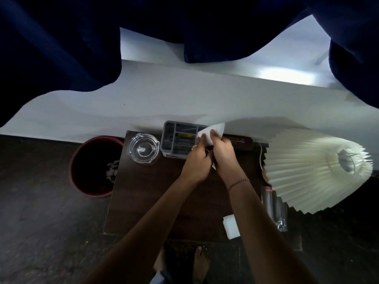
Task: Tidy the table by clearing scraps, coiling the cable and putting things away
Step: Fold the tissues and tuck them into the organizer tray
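White paper (215,130) is pinched between both my hands. My left hand (195,160) curls onto its left side and my right hand (223,154) grips beside it, over the grey organiser (176,140) at the table's (143,201) far edge. Open wood lies under my forearms, and a pleated lampshade (307,171) overhangs the right edge.

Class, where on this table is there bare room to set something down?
Bare wood: left front of the table, in front of the glass ashtray. Crowded: back row around the grey organiser, and the right by lampshade and white pad.
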